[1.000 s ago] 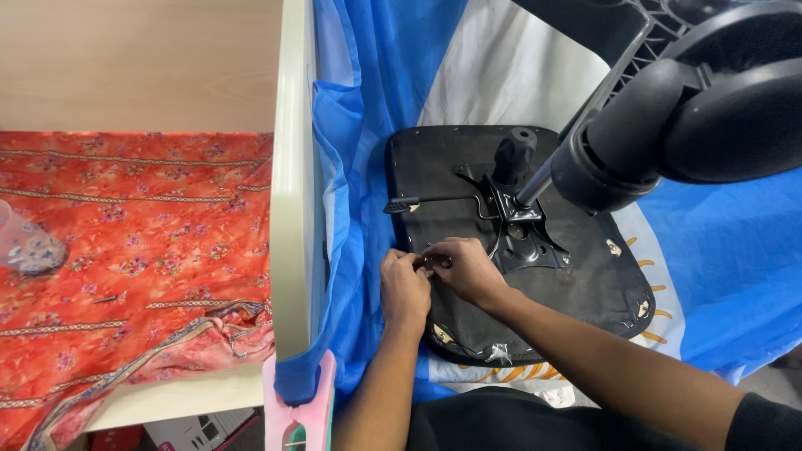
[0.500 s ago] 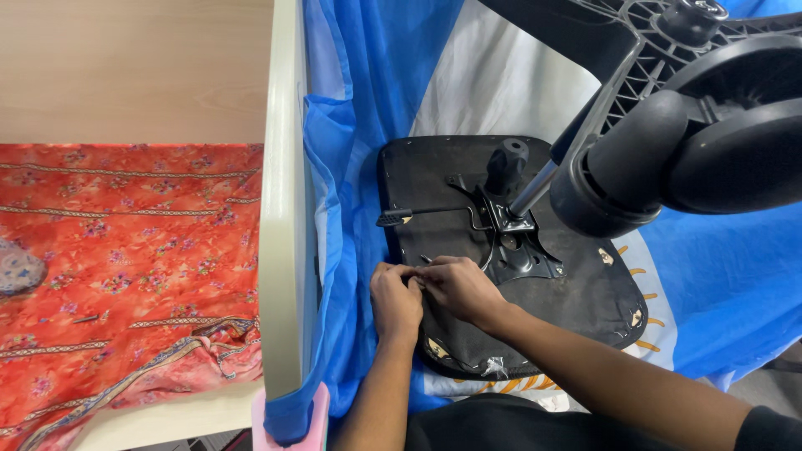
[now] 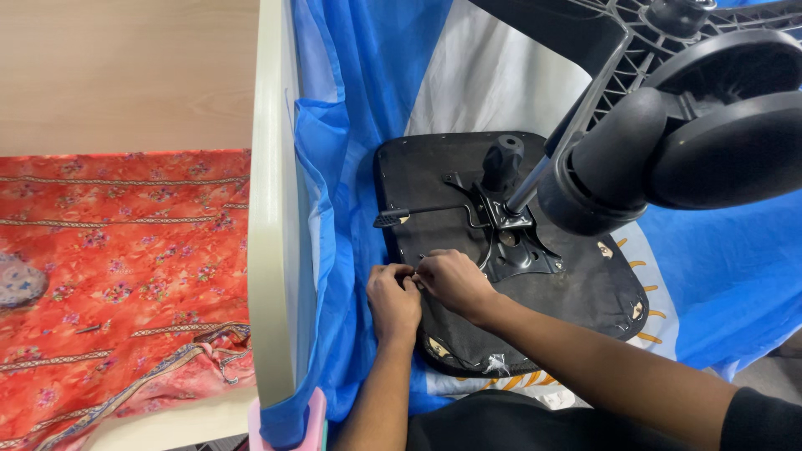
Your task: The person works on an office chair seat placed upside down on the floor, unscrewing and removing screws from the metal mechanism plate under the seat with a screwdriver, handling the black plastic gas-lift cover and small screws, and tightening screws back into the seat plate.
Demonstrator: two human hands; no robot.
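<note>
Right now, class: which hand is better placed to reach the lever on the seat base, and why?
Left, probably. The left hand sits on the seat base's left edge, directly below the lever. The right hand lies further right, beside the metal plate.

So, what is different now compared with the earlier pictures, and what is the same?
Very little changed. Both hands slid a little toward the near edge of the black seat underside; the view shifted too, so the caster wheel looms larger. The left hand and right hand stay pressed together on the seat, fingers pinching something too small to tell. The blue cloth and red patterned fabric lie as before.
</note>
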